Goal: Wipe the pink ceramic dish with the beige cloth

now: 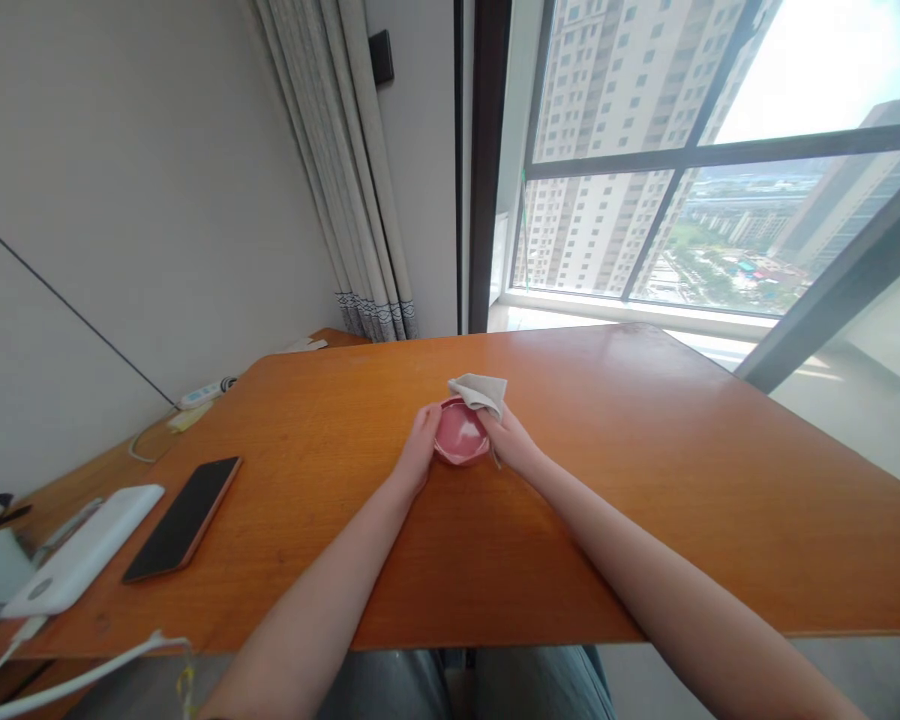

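A small pink bowl (461, 434) is held between my two hands over the middle of the wooden table (315, 560), its glossy inside turned toward me. My left hand (420, 442) grips the bowl's left rim, thumb on top. At the bowl's right side, my right hand (511, 436) is closed on a light grey cloth (480, 390), which drapes over the far right rim. The cloth covers part of that rim and of my right fingers. Whether the bowl's base touches the table I cannot tell.
On the left side of the table lie a dark phone (183, 520) and a white power bank (82, 550) with a white cable (82, 690). A power strip (204, 393) rests by the wall. Behind the table are a grey curtain (345, 170) and a large window (607, 230).
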Tool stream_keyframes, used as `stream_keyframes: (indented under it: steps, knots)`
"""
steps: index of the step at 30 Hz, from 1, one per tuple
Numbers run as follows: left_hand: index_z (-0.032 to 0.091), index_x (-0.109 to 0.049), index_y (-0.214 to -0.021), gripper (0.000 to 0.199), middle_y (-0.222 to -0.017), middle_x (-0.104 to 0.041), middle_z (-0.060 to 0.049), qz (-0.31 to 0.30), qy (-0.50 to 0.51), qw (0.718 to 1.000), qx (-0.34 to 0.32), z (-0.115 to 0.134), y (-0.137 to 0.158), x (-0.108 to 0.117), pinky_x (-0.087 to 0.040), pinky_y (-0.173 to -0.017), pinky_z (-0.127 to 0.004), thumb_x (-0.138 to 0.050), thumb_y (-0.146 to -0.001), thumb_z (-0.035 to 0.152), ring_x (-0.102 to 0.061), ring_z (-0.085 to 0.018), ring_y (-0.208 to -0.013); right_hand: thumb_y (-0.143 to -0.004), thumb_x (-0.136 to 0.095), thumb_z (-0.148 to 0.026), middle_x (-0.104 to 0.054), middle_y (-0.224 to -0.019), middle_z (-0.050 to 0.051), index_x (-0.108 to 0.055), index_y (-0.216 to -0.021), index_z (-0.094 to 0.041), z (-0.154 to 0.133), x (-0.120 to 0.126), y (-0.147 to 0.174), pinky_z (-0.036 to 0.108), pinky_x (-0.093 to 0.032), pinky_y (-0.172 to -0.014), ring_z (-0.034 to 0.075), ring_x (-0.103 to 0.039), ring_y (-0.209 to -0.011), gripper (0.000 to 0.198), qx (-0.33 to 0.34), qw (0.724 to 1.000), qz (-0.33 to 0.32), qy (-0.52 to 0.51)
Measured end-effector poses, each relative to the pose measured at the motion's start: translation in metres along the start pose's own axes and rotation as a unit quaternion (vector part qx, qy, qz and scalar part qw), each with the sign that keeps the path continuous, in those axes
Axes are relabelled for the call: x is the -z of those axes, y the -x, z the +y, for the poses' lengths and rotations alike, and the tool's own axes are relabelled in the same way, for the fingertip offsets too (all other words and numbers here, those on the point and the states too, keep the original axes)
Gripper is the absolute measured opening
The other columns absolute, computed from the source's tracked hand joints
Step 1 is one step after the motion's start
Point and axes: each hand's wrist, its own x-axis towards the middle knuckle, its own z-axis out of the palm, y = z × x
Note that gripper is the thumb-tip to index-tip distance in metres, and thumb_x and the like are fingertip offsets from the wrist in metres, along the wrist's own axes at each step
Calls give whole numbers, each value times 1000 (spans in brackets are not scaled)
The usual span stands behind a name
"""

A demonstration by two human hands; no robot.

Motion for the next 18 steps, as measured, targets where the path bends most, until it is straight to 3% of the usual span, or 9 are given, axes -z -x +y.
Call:
stream_keyframes:
  steps: [5,9,12,14,18]
  knots:
    - [21,-54,-110,46,-113,-61,-7,44,116,992,-2,1,-4,1,-49,-84,-33,-56,-80,56,-59,-19,-101,-86,-47,-53,-47,-140,4,-42,-135,-29,14,-26,10,46,-19,-116,24,-31,-138,55,-43,997,64,-12]
    - [19,-54,-104,42,-103,-62,-4,11,82,996,20,6,-4,3,-50,-80,-30,-63,-77,49,-60,-15,-90,-86,-46,-53,-44,-142,5,-41,-136,-27,18,-21,8,44,-21,-115,24,-33,-137,56,-54,992,116,-22]
    - [21,-56,-107,44,-106,-62,-5,-20,23,997,68,7,0,2,-51,-79,-31,-66,-75,49,-61,-17,-91,-87,-45,-51,-51,-137,6,-50,-129,-24,14,-4,2,43,-26,-113,25,-42,-130,50,-33,996,77,-10]
    - [20,-59,-108,43,-111,-63,-8,-33,10,998,51,7,3,0,-50,-83,-30,-66,-76,48,-60,-19,-99,-88,-44,-51,-53,-134,6,-52,-128,-25,11,-1,1,44,-26,-113,25,-42,-129,48,-20,999,44,1]
    - [20,-60,-112,45,-117,-62,-8,2,77,997,18,10,5,-3,-50,-84,-30,-58,-81,53,-59,-20,-105,-88,-43,-52,-47,-138,6,-44,-133,-27,7,-18,10,45,-18,-116,23,-32,-136,52,-38,997,57,20]
